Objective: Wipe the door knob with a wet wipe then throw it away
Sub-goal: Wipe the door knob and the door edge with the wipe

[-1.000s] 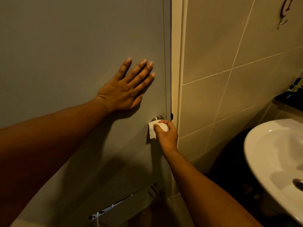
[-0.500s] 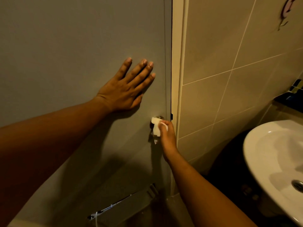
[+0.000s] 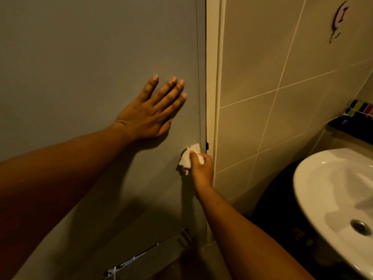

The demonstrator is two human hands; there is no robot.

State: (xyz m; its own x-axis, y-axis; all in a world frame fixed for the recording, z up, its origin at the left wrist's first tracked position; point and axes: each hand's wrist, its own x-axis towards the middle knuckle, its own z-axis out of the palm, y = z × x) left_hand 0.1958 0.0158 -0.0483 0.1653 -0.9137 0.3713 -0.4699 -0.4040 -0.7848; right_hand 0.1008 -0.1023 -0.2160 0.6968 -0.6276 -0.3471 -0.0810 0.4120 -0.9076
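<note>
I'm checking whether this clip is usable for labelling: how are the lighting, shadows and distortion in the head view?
Head view: dim, warm yellow light. The left hand and the forearms cast soft shadows on the grey door. The wet wipe and sink are the brightest areas. The door knob is mostly covered. Wide-angle bending shows in the tile lines.

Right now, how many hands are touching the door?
1 for sure. The left hand lies flat on the door. The right hand presses a wet wipe over the knob.
</note>
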